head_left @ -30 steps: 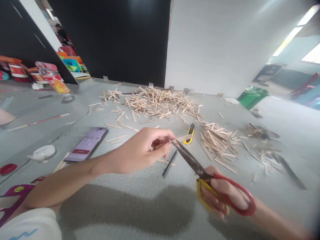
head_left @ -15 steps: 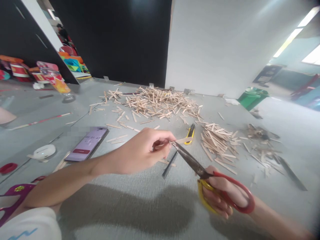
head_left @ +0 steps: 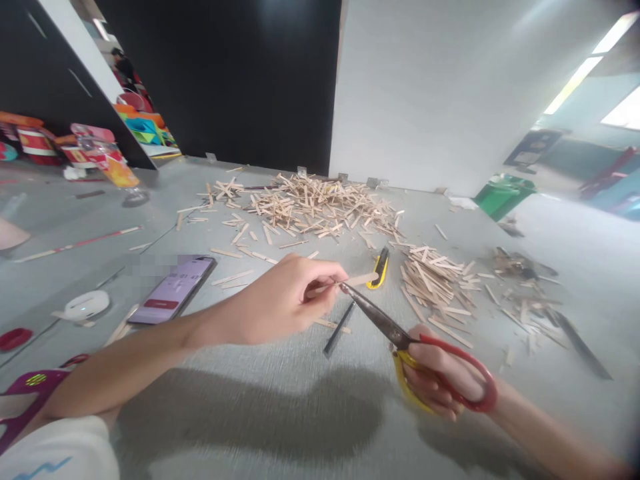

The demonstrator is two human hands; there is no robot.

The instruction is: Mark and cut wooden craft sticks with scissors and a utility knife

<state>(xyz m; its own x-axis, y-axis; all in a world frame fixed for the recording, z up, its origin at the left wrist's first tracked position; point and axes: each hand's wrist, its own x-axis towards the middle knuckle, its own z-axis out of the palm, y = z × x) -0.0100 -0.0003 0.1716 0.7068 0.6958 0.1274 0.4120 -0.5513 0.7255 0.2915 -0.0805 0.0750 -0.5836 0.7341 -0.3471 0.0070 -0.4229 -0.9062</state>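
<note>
My left hand (head_left: pixel 283 300) pinches a thin wooden stick (head_left: pixel 361 279) above the grey table (head_left: pixel 280 413), the stick's free end pointing right. My right hand (head_left: pixel 440 380) grips red-and-yellow-handled scissors (head_left: pixel 395 333). The scissor blades point up-left and their tips meet the stick right next to my left fingertips. A large heap of wooden sticks (head_left: pixel 320 203) lies at the far middle of the table. A smaller neat pile of cut sticks (head_left: pixel 433 280) lies to the right of my hands.
A yellow utility knife (head_left: pixel 379 268) and a dark rod (head_left: pixel 339 329) lie just beyond and under the scissors. A phone (head_left: pixel 175 289) with a lit screen lies at left, with a white round device (head_left: pixel 86 305) beside it. Scraps (head_left: pixel 525 300) litter the right.
The scissors have slid a little up and left along the stick, and my right hand has followed. My left hand keeps holding the stick in nearly the same place.
</note>
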